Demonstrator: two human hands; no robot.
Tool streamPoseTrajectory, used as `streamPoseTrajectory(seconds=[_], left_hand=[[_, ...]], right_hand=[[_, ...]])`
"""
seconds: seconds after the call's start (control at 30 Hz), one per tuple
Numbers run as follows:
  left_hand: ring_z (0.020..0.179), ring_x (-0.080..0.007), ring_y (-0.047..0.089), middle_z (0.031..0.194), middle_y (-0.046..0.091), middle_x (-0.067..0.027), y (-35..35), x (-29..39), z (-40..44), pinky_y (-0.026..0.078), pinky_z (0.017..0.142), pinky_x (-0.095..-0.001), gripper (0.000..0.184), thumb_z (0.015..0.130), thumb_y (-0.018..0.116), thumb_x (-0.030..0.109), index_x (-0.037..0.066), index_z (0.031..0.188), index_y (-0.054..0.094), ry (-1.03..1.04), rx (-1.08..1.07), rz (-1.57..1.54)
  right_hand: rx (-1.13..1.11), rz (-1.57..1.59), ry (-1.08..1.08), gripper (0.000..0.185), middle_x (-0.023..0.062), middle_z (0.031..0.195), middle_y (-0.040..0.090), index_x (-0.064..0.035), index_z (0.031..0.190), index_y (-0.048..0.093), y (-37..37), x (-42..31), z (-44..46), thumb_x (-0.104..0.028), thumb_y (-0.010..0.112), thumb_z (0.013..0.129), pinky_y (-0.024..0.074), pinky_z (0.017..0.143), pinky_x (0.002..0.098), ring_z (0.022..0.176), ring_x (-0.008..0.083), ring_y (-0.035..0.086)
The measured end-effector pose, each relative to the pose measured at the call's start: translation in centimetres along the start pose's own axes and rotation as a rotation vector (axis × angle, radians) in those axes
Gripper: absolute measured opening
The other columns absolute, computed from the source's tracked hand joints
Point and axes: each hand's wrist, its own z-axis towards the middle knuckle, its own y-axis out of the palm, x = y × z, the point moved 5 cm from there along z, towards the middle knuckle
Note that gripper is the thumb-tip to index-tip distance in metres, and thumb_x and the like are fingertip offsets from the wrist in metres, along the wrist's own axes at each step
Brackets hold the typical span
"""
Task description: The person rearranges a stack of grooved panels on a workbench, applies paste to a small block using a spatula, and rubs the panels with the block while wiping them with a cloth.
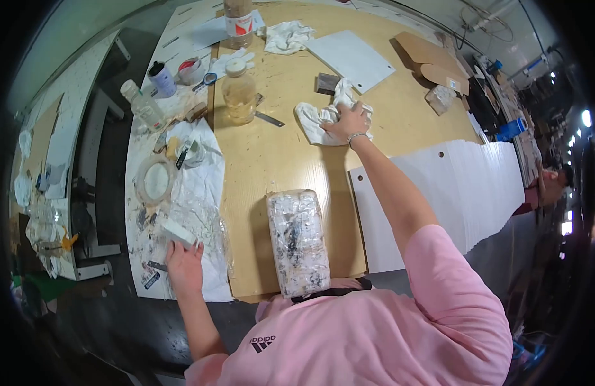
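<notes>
My left hand (pixel 185 265) is at the lower left, its fingers and thumb against the near end of a small white block (pixel 176 233) above the stained sheet. My right hand (pixel 350 122) reaches out over the wooden board (pixel 271 157), fingers pressed into a crumpled white cloth (pixel 315 122). Just beyond that cloth lies a small dark grey block (pixel 327 83). A large block wrapped in clear film with dark smears (pixel 299 243) rests on the board close to my body, between my arms.
At the left stand a jar of yellowish liquid (pixel 239 96), a clear bottle (pixel 143 106), a dark-capped bottle (pixel 162 80) and a tape roll (pixel 156 181). A metal strip (pixel 270 119) lies beside the jar. Large white sheets (pixel 439 199) cover the right side; a person is beyond.
</notes>
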Motion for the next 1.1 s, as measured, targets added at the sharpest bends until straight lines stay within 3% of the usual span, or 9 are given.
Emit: streamPoseTrajectory(seconds=[0.07,0.1,0.2,0.23,0.47,0.6,0.73,0.97,1.1], left_hand=[[0.107,-0.0265,0.060,0.123,0.063,-0.0085,-0.8,-0.7,-0.5,0.049,0.092,-0.0441,0.028,0.099,0.059,0.016,0.009,0.125,0.057,-0.022,0.021,-0.008],[0.107,-0.0265,0.060,0.123,0.063,-0.0085,-0.4,-0.8,-0.6,0.049,0.092,-0.0440,0.028,0.099,0.059,0.016,0.009,0.126,0.057,-0.024,0.006,-0.012],[0.106,-0.0264,0.060,0.124,0.063,-0.0085,1.1,-0.9,-1.0,0.050,0.091,-0.0437,0.030,0.098,0.060,0.016,0.008,0.127,0.057,-0.018,-0.034,-0.019],[0.105,-0.0263,0.060,0.125,0.063,-0.0085,1.7,-0.9,-0.9,0.050,0.091,-0.0436,0.030,0.098,0.060,0.016,0.008,0.127,0.056,-0.008,-0.045,-0.019],[0.104,-0.0249,0.059,0.123,0.062,-0.0092,6.0,-0.4,-0.3,0.049,0.091,-0.0434,0.040,0.097,0.062,0.021,0.005,0.134,0.053,-0.017,-0.175,0.002],[0.105,-0.0241,0.059,0.120,0.062,-0.0106,8.7,-0.8,0.1,0.048,0.091,-0.0423,0.046,0.098,0.061,0.023,0.002,0.138,0.049,-0.052,-0.319,0.013],[0.104,-0.0259,0.061,0.118,0.063,-0.0123,11.7,-1.7,-0.2,0.046,0.092,-0.0422,0.049,0.099,0.059,0.024,0.001,0.141,0.047,-0.116,-0.401,0.007],[0.108,-0.0270,0.062,0.119,0.063,-0.0133,19.2,-5.8,-1.7,0.048,0.093,-0.0455,0.047,0.099,0.059,0.020,0.002,0.141,0.047,-0.193,-0.591,0.052],[0.112,-0.0248,0.062,0.124,0.063,-0.0129,25.8,-9.8,-4.4,0.054,0.091,-0.0438,0.046,0.098,0.060,0.017,0.003,0.140,0.047,-0.183,-0.618,0.193]], right_hand=[[-0.316,0.112,0.003,0.063,0.0186,0.145,0.045,-0.0178,0.121,0.066,3.1,1.9,2.1,-0.048,0.084,0.069,0.0475,0.100,0.0499,0.131,0.0425,0.045],[-0.167,0.007,-0.091,0.070,0.0189,0.132,0.061,-0.0118,0.124,0.066,2.1,1.4,1.5,-0.047,0.085,0.067,0.0521,0.095,0.0440,0.111,0.0354,0.064],[-0.239,0.151,-0.060,0.062,0.0175,0.124,0.066,-0.0089,0.120,0.067,0.9,1.5,2.7,-0.039,0.082,0.068,0.0548,0.088,0.0449,0.101,0.0358,0.068],[-0.105,0.261,-0.040,0.049,0.0179,0.096,0.073,-0.0023,0.115,0.066,-1.5,0.8,1.8,-0.020,0.077,0.071,0.0561,0.082,0.0418,0.087,0.0314,0.071],[-0.304,1.557,0.070,0.038,0.0111,0.098,0.071,0.0049,0.112,0.064,-8.0,3.6,0.6,0.001,0.070,0.074,0.0557,0.074,0.0313,0.084,0.0179,0.069],[0.019,1.239,-0.011,0.026,0.0081,0.087,0.072,0.0018,0.099,0.070,-14.4,11.0,0.6,0.004,0.060,0.075,0.0541,0.072,0.0335,0.081,0.0160,0.068],[0.647,0.633,-0.155,0.032,0.0175,0.090,0.073,-0.0034,0.102,0.071,-26.5,21.7,-3.4,-0.009,0.062,0.072,0.0537,0.075,0.0399,0.081,0.0311,0.071],[0.420,-0.047,0.014,0.058,0.0211,0.109,0.066,-0.0079,0.105,0.069,-29.3,32.8,-13.2,-0.046,0.084,0.063,0.0532,0.086,0.0446,0.100,0.0374,0.065],[0.117,-0.079,0.099,0.055,0.0213,0.113,0.063,-0.0084,0.107,0.070,-25.0,36.7,-15.3,-0.040,0.084,0.064,0.0511,0.092,0.0434,0.104,0.0375,0.063]])
